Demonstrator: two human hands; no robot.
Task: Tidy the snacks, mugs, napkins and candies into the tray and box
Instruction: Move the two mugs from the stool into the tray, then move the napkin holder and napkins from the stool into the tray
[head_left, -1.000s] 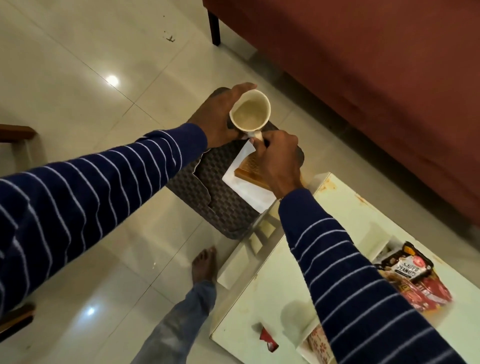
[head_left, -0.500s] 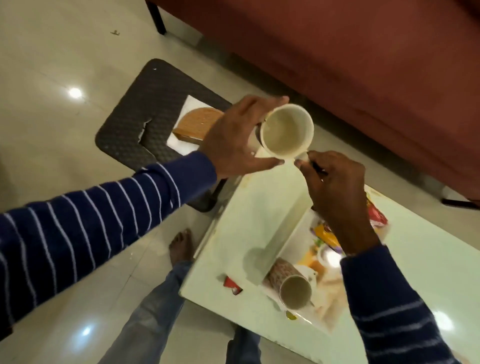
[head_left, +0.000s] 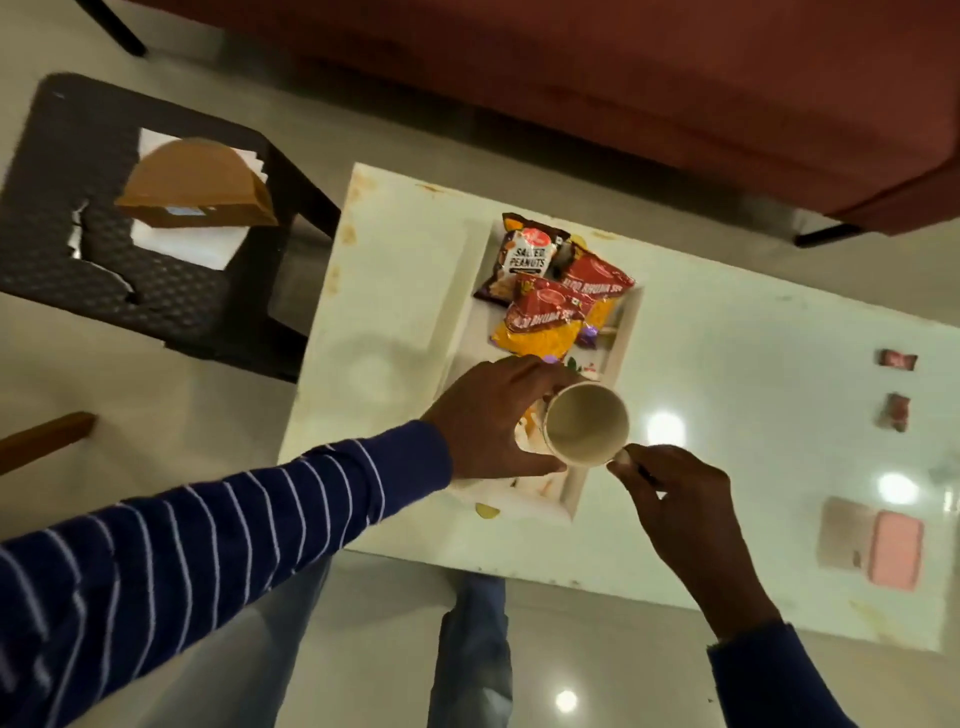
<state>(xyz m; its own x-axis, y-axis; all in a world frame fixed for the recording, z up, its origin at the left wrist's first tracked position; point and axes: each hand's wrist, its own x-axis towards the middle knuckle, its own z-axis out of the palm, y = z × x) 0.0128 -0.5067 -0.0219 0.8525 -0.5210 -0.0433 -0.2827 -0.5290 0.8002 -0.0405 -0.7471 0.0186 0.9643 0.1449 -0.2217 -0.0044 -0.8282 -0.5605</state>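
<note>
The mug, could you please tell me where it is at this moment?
In the head view the mug sits at centre, held over the near end of the white tray, just below the snack packets, between the left hand and right hand.

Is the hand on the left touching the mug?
Touching. The head view shows the left hand with its fingers curled round the side of the mug, and no gap between them.

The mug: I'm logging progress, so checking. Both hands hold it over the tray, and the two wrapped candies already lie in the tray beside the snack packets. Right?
Not quite. The head view shows the two candies lying on the table, outside the tray. Both hands do hold the mug over it.
</note>
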